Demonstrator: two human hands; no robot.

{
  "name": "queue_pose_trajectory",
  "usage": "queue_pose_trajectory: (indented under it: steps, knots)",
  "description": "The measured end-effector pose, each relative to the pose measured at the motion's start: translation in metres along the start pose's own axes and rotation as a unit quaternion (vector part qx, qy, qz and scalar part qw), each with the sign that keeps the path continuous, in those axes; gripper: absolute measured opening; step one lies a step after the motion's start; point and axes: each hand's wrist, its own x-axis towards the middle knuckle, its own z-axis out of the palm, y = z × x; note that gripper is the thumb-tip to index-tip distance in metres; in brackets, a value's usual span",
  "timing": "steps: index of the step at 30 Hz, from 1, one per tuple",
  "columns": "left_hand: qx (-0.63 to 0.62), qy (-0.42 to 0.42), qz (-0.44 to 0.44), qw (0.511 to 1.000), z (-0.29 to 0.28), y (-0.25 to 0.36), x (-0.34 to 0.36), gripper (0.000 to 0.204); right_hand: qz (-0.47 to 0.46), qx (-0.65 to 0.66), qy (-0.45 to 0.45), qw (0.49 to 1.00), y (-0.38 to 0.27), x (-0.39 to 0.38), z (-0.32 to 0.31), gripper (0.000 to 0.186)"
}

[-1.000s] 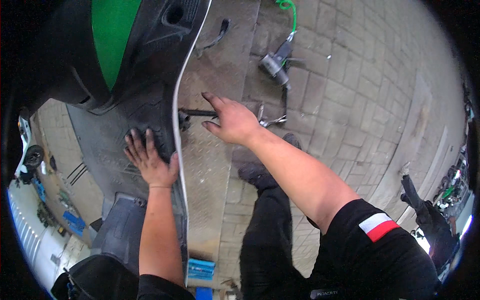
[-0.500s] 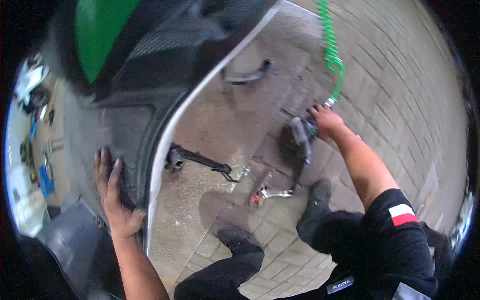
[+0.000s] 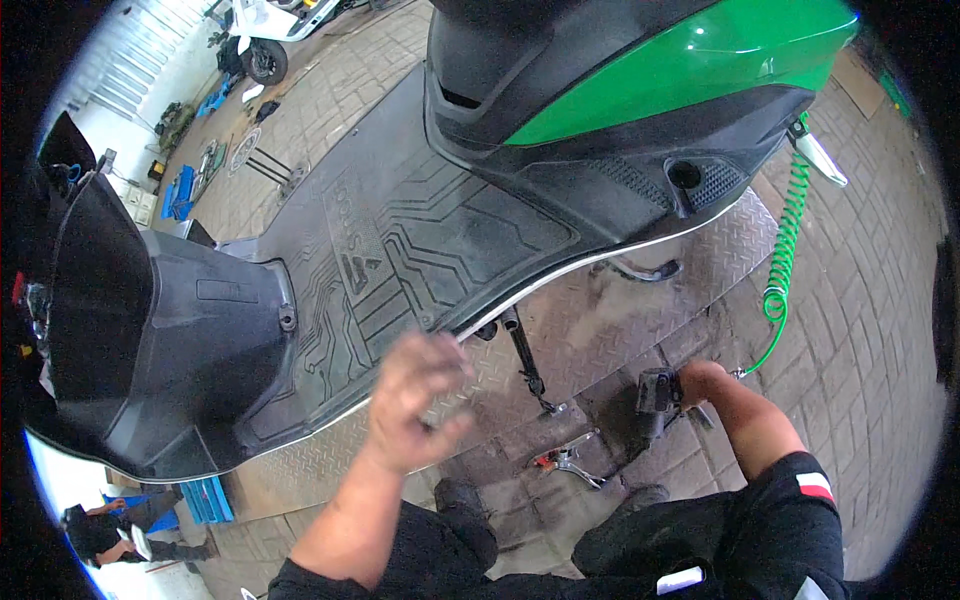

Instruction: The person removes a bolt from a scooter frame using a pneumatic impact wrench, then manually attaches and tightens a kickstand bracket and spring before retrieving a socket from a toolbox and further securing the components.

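Note:
My right hand (image 3: 703,384) grips a dark air tool (image 3: 655,395) low by the paving, at the end of a green coiled hose (image 3: 785,255). My left hand (image 3: 415,400) hovers, blurred, just off the silver edge of the scooter's black patterned floorboard (image 3: 400,240); its fingers are loosely bent and nothing shows in it. The scooter's side stand (image 3: 525,355) reaches down between my hands onto the metal checker-plate platform (image 3: 650,310). A small hand tool with red grips (image 3: 565,462) lies on the ground near my knees.
The green-and-black scooter body (image 3: 680,70) fills the top right, its front shield (image 3: 150,330) the left. Blue trays (image 3: 205,498) and a crouching person (image 3: 110,525) are at lower left. Another scooter (image 3: 270,30) stands far back on the brick paving.
My head has turned, so the scooter now lies across the view. My left hand has lifted off the floorboard. My right hand has closed around the air tool it was reaching for.

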Motion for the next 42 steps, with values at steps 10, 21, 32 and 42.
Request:
queue_pose_trajectory:
  steps: [10, 21, 32, 42]
  knots:
    - [-0.308, -0.348, -0.426, 0.777, 0.127, 0.027, -0.084, 0.058, -0.085, 0.04, 0.462, 0.882, -0.074, -0.215, -0.055, 0.021]
    - [-0.571, -0.054, -0.368, 0.732, 0.105, 0.011, -0.032, 0.068, -0.103, 0.131, 0.591, 0.789, -0.162, -0.235, -0.093, 0.037]
    - [-0.576, -0.016, -0.425, 0.698, 0.128, -0.028, -0.015, 0.053, -0.055, 0.087, 0.592, 0.8, -0.17, -0.2, -0.105, 0.036]
    - [-0.563, 0.076, -0.416, 0.71, 0.14, -0.022, -0.017, 0.05, -0.034, 0.033, 0.617, 0.786, -0.17, -0.201, -0.109, 0.035]
